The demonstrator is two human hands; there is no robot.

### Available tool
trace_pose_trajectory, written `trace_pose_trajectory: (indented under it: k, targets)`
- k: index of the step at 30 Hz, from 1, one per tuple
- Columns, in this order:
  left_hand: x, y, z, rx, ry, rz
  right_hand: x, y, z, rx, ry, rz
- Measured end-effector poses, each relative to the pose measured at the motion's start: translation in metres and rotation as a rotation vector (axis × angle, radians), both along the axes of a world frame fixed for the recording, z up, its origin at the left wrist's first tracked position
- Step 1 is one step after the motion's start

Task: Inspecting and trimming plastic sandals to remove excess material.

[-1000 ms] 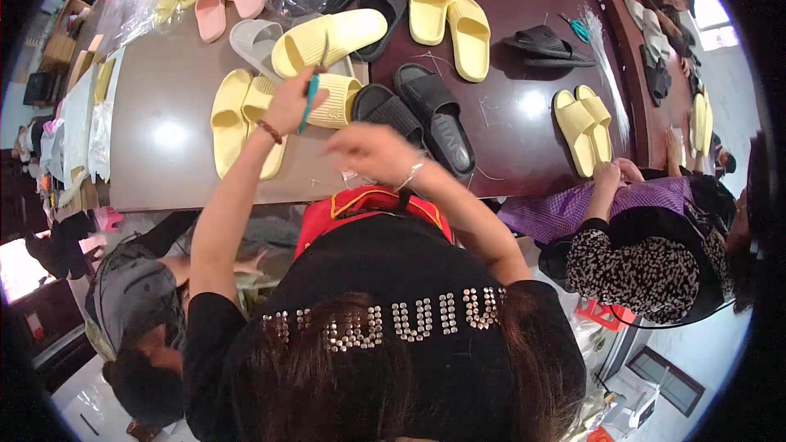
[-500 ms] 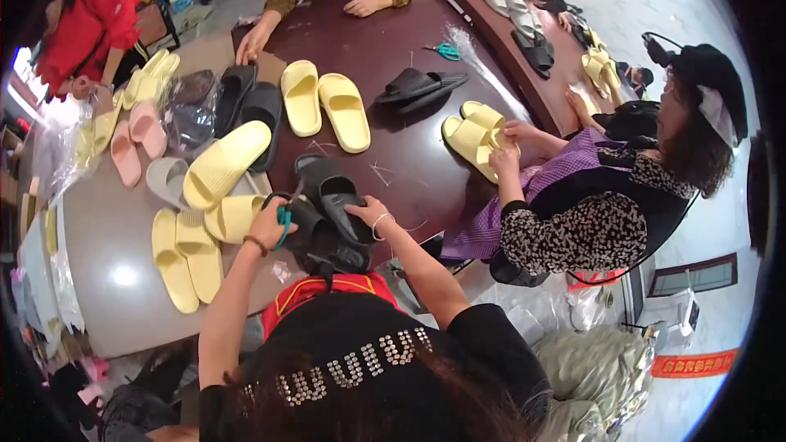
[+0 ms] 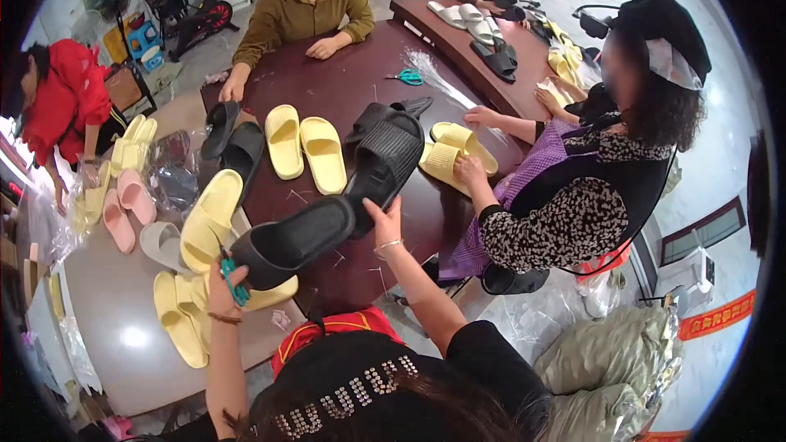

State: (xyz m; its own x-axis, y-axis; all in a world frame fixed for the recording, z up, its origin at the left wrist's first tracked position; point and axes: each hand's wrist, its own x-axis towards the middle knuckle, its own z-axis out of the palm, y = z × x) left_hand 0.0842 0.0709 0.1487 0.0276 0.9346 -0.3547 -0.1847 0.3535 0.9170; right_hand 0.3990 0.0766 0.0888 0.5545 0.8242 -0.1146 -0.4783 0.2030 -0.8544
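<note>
My left hand [image 3: 223, 290] is closed around teal-handled scissors [image 3: 236, 281], right against the strap end of a black slipper [image 3: 307, 233]. Whether its fingers also grip that slipper is hard to see. My right hand [image 3: 385, 221] is closed on a second black slipper [image 3: 385, 155], which tilts up with its ribbed strap showing. The heel ends of both black slippers meet beside my right hand, above the dark red table. Under and beside my left hand lie a yellow slipper [image 3: 214, 225] and more yellow slippers [image 3: 176, 323].
A yellow pair [image 3: 315, 151] stands mid-table. On the right a person in a purple apron handles another yellow pair [image 3: 450, 154]. Across the table, a person in olive touches a black slipper [image 3: 219, 127]. Teal scissors [image 3: 408, 76] and white ties [image 3: 438, 74] lie farther back.
Both my hands have lifted the black slippers off the table and drawn them apart at their strap ends. The person on the right has moved one hand toward the white ties.
</note>
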Motion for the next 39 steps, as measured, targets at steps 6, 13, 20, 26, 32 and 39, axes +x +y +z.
trace_pose_trajectory:
  k: [6,13,20,26,32,39]
  targets:
    - [0.040,-0.001,-0.014,-0.070,-0.188,0.083,-0.041,-0.004,-0.020,-0.036,-0.401,-0.139]
    - [0.039,-0.020,-0.012,-0.153,-0.215,0.116,-0.041,-0.012,-0.009,-0.145,-0.543,-0.119]
    - [0.068,-0.027,0.028,-0.303,-0.407,0.154,-0.068,-0.022,0.021,-0.238,-0.509,0.218]
    - [0.069,-0.025,0.022,-0.246,-0.458,0.161,-0.087,-0.028,0.007,0.090,-0.494,0.461]
    - [0.050,-0.026,0.012,-0.282,-0.485,0.151,-0.005,-0.017,0.056,0.201,-0.098,0.749]
    - [0.035,-0.040,-0.014,-0.184,-0.371,0.068,0.021,0.003,0.078,0.058,0.109,0.473]
